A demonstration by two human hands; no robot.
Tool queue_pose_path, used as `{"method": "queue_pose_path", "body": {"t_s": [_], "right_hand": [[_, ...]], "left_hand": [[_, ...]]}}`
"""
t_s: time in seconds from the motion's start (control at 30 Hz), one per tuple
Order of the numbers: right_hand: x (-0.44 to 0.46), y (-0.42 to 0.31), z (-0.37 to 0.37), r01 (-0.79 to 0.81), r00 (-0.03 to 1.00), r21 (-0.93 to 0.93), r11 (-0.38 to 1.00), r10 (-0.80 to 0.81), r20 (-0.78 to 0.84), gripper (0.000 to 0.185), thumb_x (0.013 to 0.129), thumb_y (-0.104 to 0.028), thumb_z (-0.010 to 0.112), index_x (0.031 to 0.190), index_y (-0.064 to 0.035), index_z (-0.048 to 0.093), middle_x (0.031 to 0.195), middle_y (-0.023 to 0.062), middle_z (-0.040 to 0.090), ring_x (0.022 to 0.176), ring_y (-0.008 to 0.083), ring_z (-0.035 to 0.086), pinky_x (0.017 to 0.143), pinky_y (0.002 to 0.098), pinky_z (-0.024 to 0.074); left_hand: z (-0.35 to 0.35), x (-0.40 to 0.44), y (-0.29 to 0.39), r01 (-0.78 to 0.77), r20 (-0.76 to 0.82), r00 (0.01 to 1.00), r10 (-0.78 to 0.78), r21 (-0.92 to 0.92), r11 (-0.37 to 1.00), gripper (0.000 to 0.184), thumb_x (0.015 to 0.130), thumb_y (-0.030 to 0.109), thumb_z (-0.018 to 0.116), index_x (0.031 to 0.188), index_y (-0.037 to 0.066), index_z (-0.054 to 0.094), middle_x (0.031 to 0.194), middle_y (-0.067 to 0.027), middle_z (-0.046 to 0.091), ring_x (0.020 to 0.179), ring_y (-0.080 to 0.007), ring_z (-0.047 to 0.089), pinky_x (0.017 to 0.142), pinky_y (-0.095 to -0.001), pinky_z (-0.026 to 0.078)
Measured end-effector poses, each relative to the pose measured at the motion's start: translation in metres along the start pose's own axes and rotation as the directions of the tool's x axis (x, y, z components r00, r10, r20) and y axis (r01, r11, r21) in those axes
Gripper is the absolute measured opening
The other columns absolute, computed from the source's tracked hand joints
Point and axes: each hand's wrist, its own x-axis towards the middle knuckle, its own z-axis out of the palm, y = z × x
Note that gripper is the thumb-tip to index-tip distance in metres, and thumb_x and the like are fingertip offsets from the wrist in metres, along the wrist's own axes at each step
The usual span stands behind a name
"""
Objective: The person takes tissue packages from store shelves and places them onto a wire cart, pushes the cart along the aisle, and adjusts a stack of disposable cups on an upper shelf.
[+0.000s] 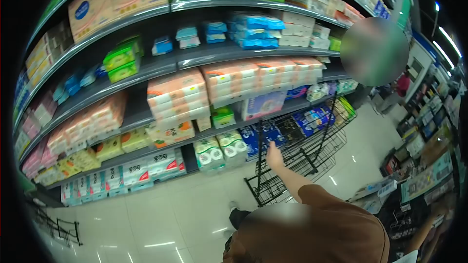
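A: What is shown nearest?

B: A brown sleeve (336, 214), from which the right hand (273, 154) is stretched out to the near left part of a black wire trolley (308, 161). The left hand is not shown.

A: Is anything gripped?

B: That cannot be told. The fingers seem curled just beside the trolley's left upright (259, 170), but contact is not made clear. The arm is probably extended so that the trolley is kept within reach.

A: Where is the trolley?

B: It is stood on the tiled floor (170, 224), near the bottom shelf, presumably so that goods are kept close.

A: And beyond it?

B: Blue packs (252, 139) are seen past its wires. Paper-roll packs (231, 147) are set to their left, down low, perhaps because bulk is more easily borne there.

A: Farther up?

B: Orange tissue bundles (234, 80) are stacked squarely, likely for stability. Far right, a person in red (402, 84) is seen.
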Motion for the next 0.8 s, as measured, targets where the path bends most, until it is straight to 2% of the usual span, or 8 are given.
{"method": "queue_pose_path", "body": {"t_s": [0.2,0.3,0.33,0.43,0.47,0.6,0.7,0.8], "right_hand": [[-0.004,-0.008,-0.009,0.019,1.000,0.052,0.998,-0.018,-0.024,0.027,0.090,-0.005,0.053,0.116,-0.0062,0.049,0.111,0.0203,0.059,0.101,0.0436,0.060,0.084,0.0515,0.0490],[0.005,-0.004,-0.008,0.031,0.999,0.062,0.998,-0.032,0.015,0.024,0.089,-0.005,0.053,0.114,-0.0041,0.050,0.111,0.0206,0.057,0.102,0.0446,0.059,0.084,0.0515,0.0489],[0.016,0.009,0.000,0.109,0.994,0.043,0.993,-0.110,0.021,0.022,0.088,-0.005,0.055,0.110,-0.0020,0.053,0.107,0.0216,0.061,0.100,0.0430,0.061,0.085,0.0503,0.0496],[0.042,0.002,-0.012,-0.001,0.958,-0.037,0.999,0.012,0.288,0.022,0.085,-0.006,0.057,0.106,-0.0014,0.057,0.102,0.0227,0.066,0.099,0.0416,0.063,0.086,0.0485,0.0503],[0.060,0.027,0.009,0.128,0.962,-0.094,0.987,-0.101,0.254,0.028,0.085,-0.013,0.065,0.107,0.0013,0.055,0.082,0.0171,0.069,0.081,0.0374,0.067,0.072,0.0440,0.0526],[0.094,0.008,0.011,-0.039,0.939,0.031,0.999,0.026,0.342,0.042,0.088,-0.014,0.062,0.126,0.0000,0.052,0.076,0.0109,0.066,0.073,0.0200,0.065,0.066,0.0335,0.0510],[0.104,-0.002,0.026,-0.248,0.829,0.260,0.933,0.065,0.556,0.043,0.088,-0.006,0.059,0.130,-0.0017,0.050,0.079,0.0056,0.065,0.069,0.0156,0.060,0.063,0.0301,0.0483],[0.112,-0.008,0.027,-0.376,0.777,0.409,0.832,0.042,0.629,0.055,0.086,0.005,0.055,0.138,-0.0044,0.042,0.108,0.0045,0.061,0.084,0.0132,0.057,0.063,0.0289,0.0462]], "left_hand": [[0.003,0.036,0.040,0.048,0.027,0.998,-0.050,0.099,0.994,0.033,0.093,0.025,0.050,0.121,0.008,0.055,0.111,-0.0113,0.063,0.081,-0.0248,0.063,0.059,-0.0409,0.049],[0.008,0.053,0.073,-0.011,-0.015,1.000,0.010,-0.046,0.999,0.035,0.093,0.026,0.051,0.124,0.010,0.051,0.113,-0.0108,0.062,0.086,-0.0267,0.063,0.066,-0.0429,0.050],[0.011,0.051,0.088,-0.046,-0.048,0.998,0.040,-0.138,0.989,0.036,0.093,0.026,0.051,0.126,0.011,0.049,0.114,-0.0105,0.061,0.091,-0.0282,0.063,0.074,-0.0444,0.051],[0.011,0.056,0.141,-0.160,-0.068,0.986,0.150,-0.181,0.970,0.037,0.093,0.028,0.053,0.125,0.010,0.049,0.115,-0.0110,0.060,0.092,-0.0292,0.063,0.076,-0.0445,0.052],[0.014,0.056,0.153,-0.172,-0.056,0.985,0.164,-0.173,0.970,0.036,0.093,0.028,0.053,0.125,0.010,0.049,0.116,-0.0111,0.061,0.091,-0.0291,0.064,0.075,-0.0442,0.052],[0.010,0.060,0.179,-0.180,-0.019,0.984,0.179,-0.086,0.980,0.036,0.094,0.028,0.053,0.125,0.010,0.049,0.116,-0.0113,0.061,0.089,-0.0284,0.064,0.070,-0.0428,0.053],[0.003,0.067,0.171,-0.156,-0.002,0.988,0.157,-0.086,0.984,0.034,0.095,0.029,0.054,0.123,0.010,0.050,0.111,-0.0101,0.061,0.087,-0.0249,0.063,0.066,-0.0377,0.052],[-0.012,0.038,0.151,-0.173,-0.022,0.985,0.171,-0.137,0.975,0.032,0.096,0.034,0.055,0.117,0.009,0.054,0.102,-0.0076,0.061,0.083,-0.0203,0.060,0.062,-0.0312,0.050]]}}
